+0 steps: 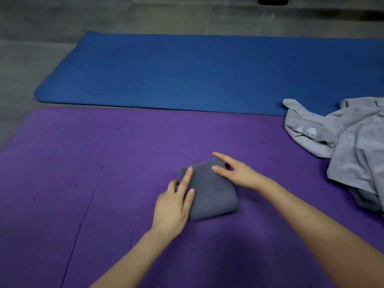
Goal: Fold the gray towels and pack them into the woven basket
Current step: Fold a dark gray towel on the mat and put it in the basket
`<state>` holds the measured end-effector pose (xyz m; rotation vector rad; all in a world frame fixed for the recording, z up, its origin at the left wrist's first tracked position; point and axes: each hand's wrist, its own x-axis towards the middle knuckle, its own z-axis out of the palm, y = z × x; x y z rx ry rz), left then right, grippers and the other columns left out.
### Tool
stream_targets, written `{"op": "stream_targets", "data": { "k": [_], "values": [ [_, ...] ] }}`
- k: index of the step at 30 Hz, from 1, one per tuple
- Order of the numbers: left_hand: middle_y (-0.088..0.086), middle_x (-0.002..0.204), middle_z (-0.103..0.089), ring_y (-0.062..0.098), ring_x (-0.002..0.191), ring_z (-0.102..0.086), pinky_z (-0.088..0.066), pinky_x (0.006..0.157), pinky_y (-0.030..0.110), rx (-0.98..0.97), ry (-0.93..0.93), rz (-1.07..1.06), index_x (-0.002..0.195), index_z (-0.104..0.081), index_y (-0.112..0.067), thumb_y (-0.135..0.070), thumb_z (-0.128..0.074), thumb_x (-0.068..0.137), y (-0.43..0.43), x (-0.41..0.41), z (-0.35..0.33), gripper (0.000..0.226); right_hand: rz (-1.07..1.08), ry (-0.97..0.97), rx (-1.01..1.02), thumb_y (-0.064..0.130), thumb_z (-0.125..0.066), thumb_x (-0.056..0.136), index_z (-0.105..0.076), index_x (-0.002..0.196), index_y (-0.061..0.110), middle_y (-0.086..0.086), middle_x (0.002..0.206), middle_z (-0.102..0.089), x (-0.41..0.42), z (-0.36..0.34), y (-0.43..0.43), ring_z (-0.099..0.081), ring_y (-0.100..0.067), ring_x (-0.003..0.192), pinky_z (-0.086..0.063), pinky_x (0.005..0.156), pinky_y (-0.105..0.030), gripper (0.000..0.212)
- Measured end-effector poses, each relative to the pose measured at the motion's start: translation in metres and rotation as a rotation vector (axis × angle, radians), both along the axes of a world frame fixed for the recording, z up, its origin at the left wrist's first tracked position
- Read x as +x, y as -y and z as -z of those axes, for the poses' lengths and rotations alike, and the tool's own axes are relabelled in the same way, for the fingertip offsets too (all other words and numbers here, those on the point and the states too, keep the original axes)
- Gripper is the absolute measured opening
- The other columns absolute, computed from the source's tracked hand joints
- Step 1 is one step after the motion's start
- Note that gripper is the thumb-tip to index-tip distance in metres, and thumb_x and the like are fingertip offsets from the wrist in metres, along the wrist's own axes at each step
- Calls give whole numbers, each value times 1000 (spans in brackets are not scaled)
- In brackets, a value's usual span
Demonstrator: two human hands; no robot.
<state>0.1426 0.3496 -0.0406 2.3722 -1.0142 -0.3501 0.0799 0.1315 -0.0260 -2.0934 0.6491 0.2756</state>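
A small dark gray towel (211, 190), folded into a compact rectangle, lies on the purple mat (104, 183) in the middle of the view. My left hand (175, 204) rests on the towel's left edge with straight fingers laid across it. My right hand (234, 171) touches the far right corner, index finger stretched out past the cloth and thumb flat on top. A heap of lighter gray towels (349, 146) lies crumpled at the right edge, partly on both mats. No woven basket is in view.
A blue mat (187, 75) lies beyond the purple one, on a gray tiled floor (31, 38). A dark object (273, 0) sits at the top edge.
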Motion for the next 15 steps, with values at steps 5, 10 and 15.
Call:
{"op": "stream_targets", "data": {
  "k": [5, 10, 15],
  "values": [
    [0, 113, -42, 16, 85, -54, -48, 79, 30, 88, -30, -15, 131, 7, -64, -70, 11, 79, 5, -5, 6, 53, 22, 98, -232, 66, -34, 86, -12, 137, 60, 12, 123, -45, -26, 13, -20, -56, -12, 104, -43, 94, -32, 56],
    [3, 95, -50, 13, 90, -50, -35, 87, 22, 3, -277, 4, 127, -1, -67, -51, -17, 94, 8, 0, 10, 40, -7, 152, -15, 86, -32, 64, -10, 123, 75, 10, 147, -29, -45, 27, -33, -33, -4, 133, -28, 111, -26, 63],
    [-7, 114, -46, -15, 91, -40, -27, 83, 10, -119, -515, -92, 127, -14, -70, -48, -24, 97, 18, 1, 4, 39, 24, 81, 41, 90, -37, 59, -9, 121, 77, 3, 130, -43, -40, 22, -26, -44, -9, 123, -33, 109, -28, 70]
  ]
}}
